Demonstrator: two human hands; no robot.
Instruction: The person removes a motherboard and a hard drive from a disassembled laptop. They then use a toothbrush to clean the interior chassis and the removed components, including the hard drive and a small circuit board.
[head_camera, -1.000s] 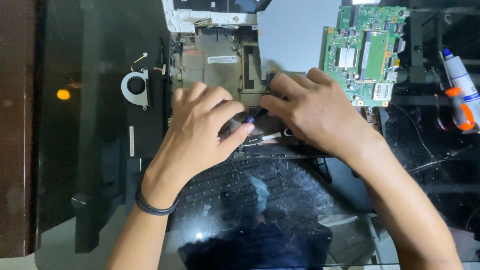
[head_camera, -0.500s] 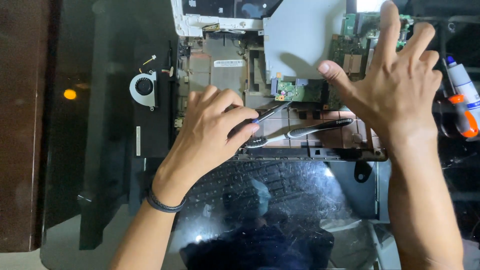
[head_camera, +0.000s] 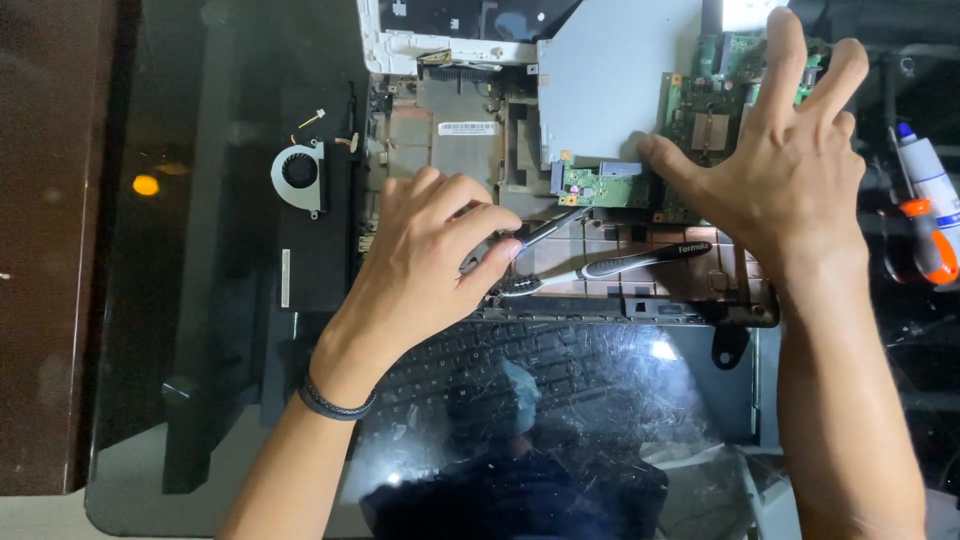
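The left hand (head_camera: 430, 250) is curling over the opened laptop chassis (head_camera: 440, 140), fingers clenched around the dark handle of a screwdriver (head_camera: 545, 232) whose shaft is angling up and to the right toward a small green daughterboard (head_camera: 600, 185). A dark band (head_camera: 335, 405) is circling that wrist. The right hand (head_camera: 790, 170) is hovering flat with its fingers spread wide and released, gripping nothing, while its thumb is touching the edge where the grey metal plate (head_camera: 610, 80) is meeting the green motherboard (head_camera: 715, 110). Just below that hand a toothbrush (head_camera: 610, 268) is lying across the brown inner frame, bristles at the left, near the left fingertips (it is resting loose, with neither hand on it).

All of this is sitting on a dark glass tabletop (head_camera: 200, 400), which is throwing back reflections and one orange spot of light at the left. A small cooling fan (head_camera: 298, 175) with coloured wires is lying apart from the chassis on a black strip. The laptop's keyboard (head_camera: 520, 360) is showing dimly under the glare, close to the person. At the far right a white bottle (head_camera: 925, 170) and an orange-capped item (head_camera: 928, 240) are lying beside dark cables. A brown wooden surface (head_camera: 45, 250) is running down the left edge.
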